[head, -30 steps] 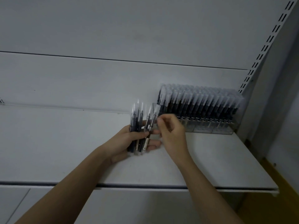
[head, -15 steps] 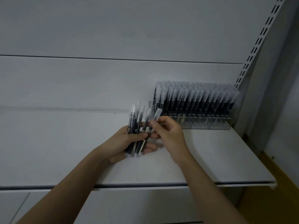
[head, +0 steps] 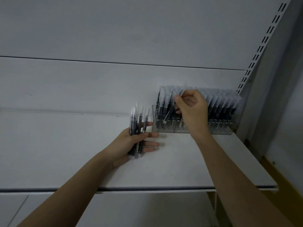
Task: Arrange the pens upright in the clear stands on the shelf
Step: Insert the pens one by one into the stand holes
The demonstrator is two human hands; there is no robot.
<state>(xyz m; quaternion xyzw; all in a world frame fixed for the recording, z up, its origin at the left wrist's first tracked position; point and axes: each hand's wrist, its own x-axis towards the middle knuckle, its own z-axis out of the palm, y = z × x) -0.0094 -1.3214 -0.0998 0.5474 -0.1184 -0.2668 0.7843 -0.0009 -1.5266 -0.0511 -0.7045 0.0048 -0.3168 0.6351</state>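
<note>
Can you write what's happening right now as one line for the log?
step: putting pen in stand | right hand: pinches one pen, tilted, at clear stand | left hand: holds pen bunch | shelf

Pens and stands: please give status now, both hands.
Left hand holds a bundle of pens upright. Right hand pinches one pen, tilted, at the left end of the clear stands. Stands nearly full; nothing blocks.

Clear-capped dark pens (head: 218, 104) stand upright, packed in clear stands (head: 219, 129) at the shelf's (head: 180, 169) back right
</note>
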